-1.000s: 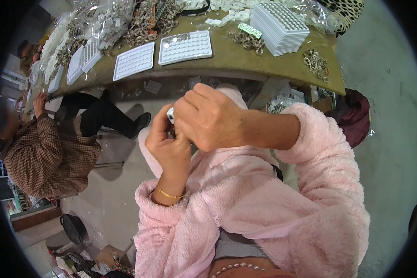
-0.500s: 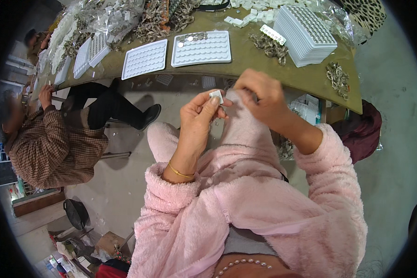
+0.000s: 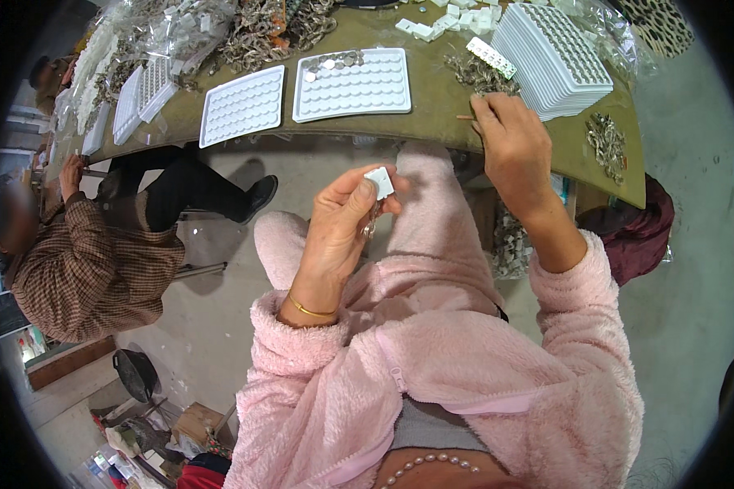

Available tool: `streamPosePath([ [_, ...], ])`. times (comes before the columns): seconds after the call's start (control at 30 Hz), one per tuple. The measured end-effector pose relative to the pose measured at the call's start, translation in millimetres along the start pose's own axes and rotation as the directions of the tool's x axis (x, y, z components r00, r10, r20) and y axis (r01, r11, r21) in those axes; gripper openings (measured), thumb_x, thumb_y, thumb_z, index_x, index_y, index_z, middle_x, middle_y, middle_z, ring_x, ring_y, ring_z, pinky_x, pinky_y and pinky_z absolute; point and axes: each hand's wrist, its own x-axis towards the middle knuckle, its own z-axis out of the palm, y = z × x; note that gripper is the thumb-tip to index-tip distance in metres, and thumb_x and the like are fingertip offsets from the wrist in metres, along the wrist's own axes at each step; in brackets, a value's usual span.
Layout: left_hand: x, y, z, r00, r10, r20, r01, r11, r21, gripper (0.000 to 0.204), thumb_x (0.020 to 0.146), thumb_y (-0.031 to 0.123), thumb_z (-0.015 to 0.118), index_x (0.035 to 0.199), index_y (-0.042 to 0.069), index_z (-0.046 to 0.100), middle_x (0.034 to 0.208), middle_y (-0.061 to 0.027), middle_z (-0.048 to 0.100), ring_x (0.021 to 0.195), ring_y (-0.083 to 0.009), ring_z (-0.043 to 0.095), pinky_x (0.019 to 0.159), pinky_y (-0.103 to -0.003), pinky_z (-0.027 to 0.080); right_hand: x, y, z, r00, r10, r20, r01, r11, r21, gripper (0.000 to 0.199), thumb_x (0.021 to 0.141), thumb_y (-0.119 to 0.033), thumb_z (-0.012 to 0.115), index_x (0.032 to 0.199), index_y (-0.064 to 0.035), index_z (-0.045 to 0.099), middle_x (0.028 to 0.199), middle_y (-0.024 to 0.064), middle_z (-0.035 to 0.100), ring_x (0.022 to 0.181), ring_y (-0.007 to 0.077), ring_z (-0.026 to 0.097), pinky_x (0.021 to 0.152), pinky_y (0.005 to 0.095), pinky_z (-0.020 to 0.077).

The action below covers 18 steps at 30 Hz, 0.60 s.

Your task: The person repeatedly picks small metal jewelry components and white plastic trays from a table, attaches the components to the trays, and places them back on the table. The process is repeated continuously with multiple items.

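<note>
— Head view: what does the left hand (image 3: 338,232) hold?

— A small white square (image 3: 379,182). It sits at the fingertips, pinched between the thumb and the forefinger, above the pink lap and short of the table (image 3: 432,134) edge. The fingers are closed on it, the other ones curled behind. Something thin and metallic seems to hang just under the square, against the palm; it is too small to tell what.

— And the right hand (image 3: 514,151)?

— It is up at the table edge, well apart from the left. Its fingertips are drawn together on the tabletop, beside a thin stick (image 3: 465,117) and a pile of small metal bits (image 3: 473,73). Whether they grip anything, I cannot tell.

— What lies around it?

— A stack of white trays (image 3: 554,57) just beyond the knuckles, and more metal bits further right near the table edge. Nearer the middle lies a white tray (image 3: 352,85) with round wells; only a few wells in its far row are filled. A second tray (image 3: 243,106) lies left of it, all wells bare.

— Anyone else?

— A person in a brown checked jacket (image 3: 86,277) sits at the left, with one hand at the far left end of the table. Both wrists of the wearer come out of fluffy pink sleeves, and a gold bangle (image 3: 310,308) circles the left wrist.
</note>
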Motion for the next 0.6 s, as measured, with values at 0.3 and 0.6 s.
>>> streamPosePath([
  [0.3,-8.4,6.7,1.3,0.997,0.055,-0.047,-0.056,0.998,-0.017,0.041,0.092,0.034,0.067,0.115,0.0,0.064,0.102,-0.0099,0.064,0.084,-0.0195,0.062,0.078,-0.031,0.053,3.3,-14.5,7.0,0.994,-0.105,0.03,0.1,0.986,0.136,0.037,0.069,-0.022,0.075,0.099,-0.0014,0.066,0.094,0.0041,0.06,0.084,0.0247,0.055,0.076,0.0381,0.0398],
  [0.6,-21.3,16.5,3.2,0.999,0.04,-0.013,-0.041,0.993,-0.115,0.046,0.093,0.038,0.065,0.115,-0.003,0.063,0.095,-0.0096,0.062,0.079,-0.0157,0.058,0.08,-0.034,0.051,1.5,-23.1,9.8,0.995,0.002,-0.099,0.03,0.946,0.323,0.015,0.076,-0.003,0.07,0.091,-0.0056,0.071,0.088,0.0059,0.064,0.08,0.0213,0.058,0.07,0.0327,0.0439],
])
